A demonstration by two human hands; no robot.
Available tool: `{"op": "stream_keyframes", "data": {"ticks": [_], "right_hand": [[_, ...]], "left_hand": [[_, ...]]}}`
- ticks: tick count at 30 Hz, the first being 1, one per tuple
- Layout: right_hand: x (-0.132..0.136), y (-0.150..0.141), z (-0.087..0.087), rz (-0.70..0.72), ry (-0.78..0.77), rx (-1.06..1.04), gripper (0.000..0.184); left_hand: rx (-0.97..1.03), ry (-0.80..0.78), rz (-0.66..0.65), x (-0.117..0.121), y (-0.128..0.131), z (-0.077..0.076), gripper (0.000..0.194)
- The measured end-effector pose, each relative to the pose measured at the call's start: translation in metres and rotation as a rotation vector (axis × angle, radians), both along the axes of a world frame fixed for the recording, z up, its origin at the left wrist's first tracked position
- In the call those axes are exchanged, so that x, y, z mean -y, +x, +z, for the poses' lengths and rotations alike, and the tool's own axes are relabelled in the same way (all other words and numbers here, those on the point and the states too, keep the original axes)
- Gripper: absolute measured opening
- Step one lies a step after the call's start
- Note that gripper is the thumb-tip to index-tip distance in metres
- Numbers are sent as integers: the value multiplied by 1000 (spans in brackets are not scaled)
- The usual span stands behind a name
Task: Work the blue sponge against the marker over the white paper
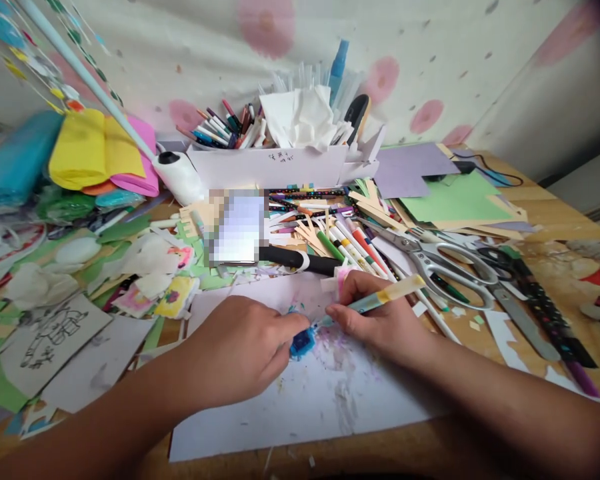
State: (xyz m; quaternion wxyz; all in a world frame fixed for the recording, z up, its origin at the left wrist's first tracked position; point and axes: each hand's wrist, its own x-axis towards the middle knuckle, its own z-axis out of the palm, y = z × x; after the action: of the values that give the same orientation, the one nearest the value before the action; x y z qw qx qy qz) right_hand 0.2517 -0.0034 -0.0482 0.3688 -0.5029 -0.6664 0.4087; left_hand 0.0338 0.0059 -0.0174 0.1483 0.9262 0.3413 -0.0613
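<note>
Right hand (pixel 380 323): fingers are clamping a marker (pixel 387 294); likely light, stiff, best gripped near the tip. Left hand (pixel 243 350): index is touching blue piece (pixel 303 343), pinch unclear. Piece is lying on stained paper (pixel 230 423); probably soft, tearable; hold its edge.

Pale wall covering (pixel 205 47), large pink circles (pixel 267 25), wooden tabletop (pixel 550 210), shadowed right-hand side

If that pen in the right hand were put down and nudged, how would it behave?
The pen would probably roll, as its barrel looks round. It is likely light, being slim, and seems stiff, its visible length being straight.
</note>
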Motion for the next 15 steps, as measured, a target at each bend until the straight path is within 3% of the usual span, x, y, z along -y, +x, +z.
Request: {"op": "stream_keyframes", "data": {"ticks": [4,10,15], "right_hand": [[0,-1,-1,42,15,55,23],[-3,2,0,-35,97,34,23],[1,-2,-1,63,20,0,24]], "left_hand": [[-13,14,-13,0,2,-5,28],[12,22,-23,-1,0,-8,29],[35,-18,-24,-1,-2,-9,27]]}}
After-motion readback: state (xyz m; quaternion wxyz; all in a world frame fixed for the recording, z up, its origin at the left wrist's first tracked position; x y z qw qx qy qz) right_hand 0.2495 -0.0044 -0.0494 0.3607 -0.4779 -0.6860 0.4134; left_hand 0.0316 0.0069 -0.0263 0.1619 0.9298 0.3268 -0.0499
